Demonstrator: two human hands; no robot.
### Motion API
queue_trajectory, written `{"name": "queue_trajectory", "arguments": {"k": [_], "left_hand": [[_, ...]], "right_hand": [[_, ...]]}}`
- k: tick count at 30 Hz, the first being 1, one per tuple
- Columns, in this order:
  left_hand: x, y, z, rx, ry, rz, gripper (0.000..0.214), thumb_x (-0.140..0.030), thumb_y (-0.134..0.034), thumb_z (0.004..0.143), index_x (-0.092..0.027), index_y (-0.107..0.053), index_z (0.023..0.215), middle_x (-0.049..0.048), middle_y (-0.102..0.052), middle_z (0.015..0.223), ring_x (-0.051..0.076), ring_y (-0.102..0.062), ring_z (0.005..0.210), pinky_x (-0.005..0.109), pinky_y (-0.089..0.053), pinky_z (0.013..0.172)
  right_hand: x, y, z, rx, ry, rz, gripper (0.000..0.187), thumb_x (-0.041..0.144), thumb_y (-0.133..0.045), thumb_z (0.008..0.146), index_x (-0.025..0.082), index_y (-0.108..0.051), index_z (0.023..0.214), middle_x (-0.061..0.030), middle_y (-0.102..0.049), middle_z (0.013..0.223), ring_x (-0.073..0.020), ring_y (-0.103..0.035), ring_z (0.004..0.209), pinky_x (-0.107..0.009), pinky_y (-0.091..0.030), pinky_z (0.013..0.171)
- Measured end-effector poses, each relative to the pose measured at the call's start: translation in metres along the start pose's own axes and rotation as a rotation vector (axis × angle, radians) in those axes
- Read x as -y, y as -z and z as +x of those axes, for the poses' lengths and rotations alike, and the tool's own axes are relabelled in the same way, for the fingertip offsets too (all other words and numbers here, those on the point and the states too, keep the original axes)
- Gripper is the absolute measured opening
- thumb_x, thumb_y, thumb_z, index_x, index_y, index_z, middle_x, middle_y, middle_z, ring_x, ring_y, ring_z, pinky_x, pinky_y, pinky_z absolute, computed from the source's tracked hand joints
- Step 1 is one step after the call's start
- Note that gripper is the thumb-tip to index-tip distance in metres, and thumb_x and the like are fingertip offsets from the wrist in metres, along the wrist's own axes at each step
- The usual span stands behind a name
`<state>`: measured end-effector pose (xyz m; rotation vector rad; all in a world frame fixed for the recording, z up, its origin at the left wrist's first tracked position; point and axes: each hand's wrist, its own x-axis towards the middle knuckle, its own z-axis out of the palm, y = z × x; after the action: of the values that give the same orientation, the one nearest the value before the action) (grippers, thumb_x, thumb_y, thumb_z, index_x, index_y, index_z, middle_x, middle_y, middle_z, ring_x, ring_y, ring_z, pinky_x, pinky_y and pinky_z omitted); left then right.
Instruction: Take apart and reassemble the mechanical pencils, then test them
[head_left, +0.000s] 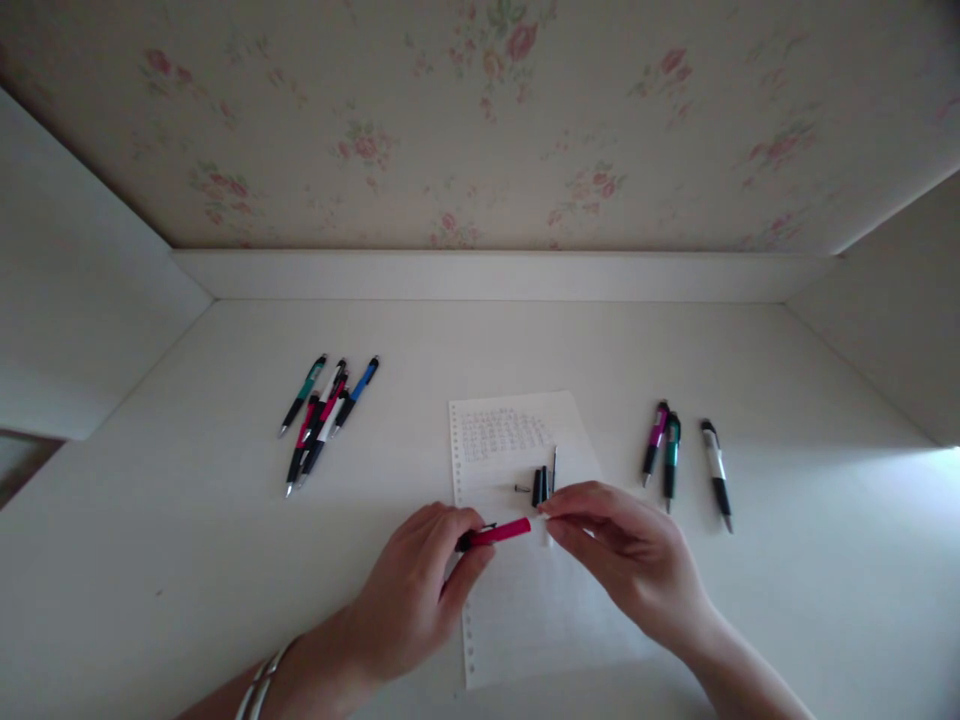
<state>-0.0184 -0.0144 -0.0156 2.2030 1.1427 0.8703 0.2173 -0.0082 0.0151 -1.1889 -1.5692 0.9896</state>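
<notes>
My left hand [420, 590] is closed round the black end of a red pen barrel [499, 532], held level over a sheet of notepaper [525, 600]. My right hand [622, 550] pinches at the barrel's open right end; what its fingertips hold is too small to make out. Small black pen parts [541, 482] and a thin refill lie on the paper just beyond the hands.
Several assembled pens [322, 415] lie in a loose group at the left of the white desk [187, 560]. Three more pens [671, 452] lie at the right. A low white ledge and flowered wallpaper close the back; white side walls flank the desk.
</notes>
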Motion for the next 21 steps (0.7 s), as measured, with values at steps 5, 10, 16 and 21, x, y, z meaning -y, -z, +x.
{"name": "queue_trajectory", "arguments": {"k": [5, 10, 16, 21], "left_hand": [[0.0013, 0.0002, 0.0000, 0.022, -0.014, 0.006, 0.009, -0.026, -0.052, 0.103, -0.020, -0.054, 0.108, 0.0054, -0.069, 0.088, 0.021, -0.065, 0.078, 0.034, -0.055, 0.071], [0.0003, -0.0010, 0.0007, 0.013, -0.032, 0.014, 0.008, -0.026, -0.051, 0.103, -0.020, -0.054, 0.108, 0.0053, -0.069, 0.087, 0.021, -0.065, 0.077, 0.034, -0.055, 0.071], [0.0002, -0.0014, -0.0004, 0.018, -0.037, 0.008, 0.009, -0.025, -0.050, 0.104, -0.020, -0.053, 0.109, 0.0052, -0.069, 0.088, 0.020, -0.065, 0.078, 0.034, -0.055, 0.072], [-0.0004, -0.0005, -0.0001, 0.025, -0.015, 0.007, 0.009, -0.026, -0.050, 0.104, -0.020, -0.055, 0.109, 0.0040, -0.069, 0.087, 0.020, -0.065, 0.077, 0.032, -0.055, 0.072]], "right_hand": [[0.0029, -0.0014, -0.0012, 0.019, -0.004, -0.025, 0.009, 0.019, -0.070, 0.089, 0.024, -0.076, 0.090, -0.0027, -0.079, 0.085, -0.0159, -0.074, 0.074, -0.022, -0.061, 0.065], [0.0024, -0.0034, -0.0021, 0.026, -0.005, -0.068, 0.008, 0.019, -0.070, 0.090, 0.026, -0.075, 0.091, 0.0005, -0.080, 0.084, -0.0149, -0.075, 0.075, -0.022, -0.060, 0.070], [0.0034, -0.0046, -0.0020, 0.013, 0.031, -0.113, 0.011, 0.017, -0.071, 0.089, 0.026, -0.076, 0.092, 0.0013, -0.081, 0.083, -0.0155, -0.077, 0.073, -0.022, -0.062, 0.068], [0.0045, -0.0045, -0.0041, 0.048, 0.068, -0.148, 0.017, 0.014, -0.072, 0.088, 0.027, -0.078, 0.097, 0.0018, -0.083, 0.087, -0.0162, -0.079, 0.073, -0.021, -0.063, 0.068]]}}
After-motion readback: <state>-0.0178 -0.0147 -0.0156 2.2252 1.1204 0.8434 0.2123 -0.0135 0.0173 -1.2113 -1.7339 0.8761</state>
